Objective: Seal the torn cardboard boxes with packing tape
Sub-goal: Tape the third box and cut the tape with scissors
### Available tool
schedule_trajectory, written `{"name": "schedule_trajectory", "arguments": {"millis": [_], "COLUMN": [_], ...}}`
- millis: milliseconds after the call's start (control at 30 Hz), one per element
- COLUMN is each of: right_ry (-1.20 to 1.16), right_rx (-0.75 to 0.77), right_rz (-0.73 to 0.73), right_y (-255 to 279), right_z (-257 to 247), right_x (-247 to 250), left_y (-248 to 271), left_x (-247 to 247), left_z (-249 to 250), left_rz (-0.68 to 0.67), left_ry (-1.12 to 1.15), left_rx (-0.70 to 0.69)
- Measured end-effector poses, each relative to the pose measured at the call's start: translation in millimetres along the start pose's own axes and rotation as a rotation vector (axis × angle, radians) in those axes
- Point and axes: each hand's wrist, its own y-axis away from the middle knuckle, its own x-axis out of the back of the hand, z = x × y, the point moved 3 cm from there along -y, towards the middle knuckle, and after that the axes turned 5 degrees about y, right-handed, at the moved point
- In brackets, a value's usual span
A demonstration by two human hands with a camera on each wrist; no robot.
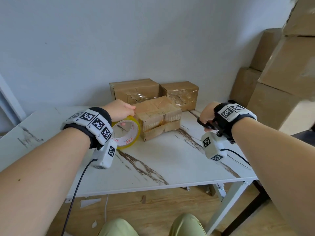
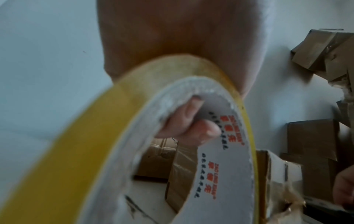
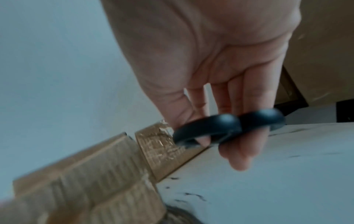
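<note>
Left of centre in the head view, the left hand [image 1: 120, 110] is gripping the tape roll [image 1: 127, 133]: fingers are lying over the yellow rim and, in the left wrist view, fingertips [image 2: 188, 119] are curling inside the white core with red print. Roll is standing on edge on the table [image 1: 170, 160], touching the left end of the front box [image 1: 159, 116].

Centre frame, the front box is lying at a slant, its near face showing a taped seam and a stained tear. Behind it, against the wall, the left box [image 1: 135, 90] and the right box [image 1: 180, 93] are sitting side by side, both bearing wrinkled clear tape over torn fronts.

Right of centre, the right hand [image 1: 207, 113] is holding scissors [image 1: 205, 124] just above the table, fingers threading through the black handle loops [image 3: 228, 128]; blades are not clearly showing.

Far right, a stack of large cartons [image 1: 288, 70] is rising beside the table.
</note>
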Motion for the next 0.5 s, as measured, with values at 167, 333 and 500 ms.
{"name": "schedule_trajectory", "arguments": {"millis": [167,333,500], "right_ry": [-0.307,-0.219,-0.123], "right_rx": [0.075,0.241,0.255], "right_rz": [0.096,-0.055,-0.235], "right_y": [13,36,66], "right_z": [-9,-46,-66], "right_x": [20,9,-5], "left_y": [-6,-17,-17], "left_x": [-2,-8,-6], "left_z": [-5,-9,-10], "left_rz": [0.050,0.103,0.089], "left_ry": [0.019,0.089,0.069], "left_rx": [-0.008,-0.031,-0.010]}}
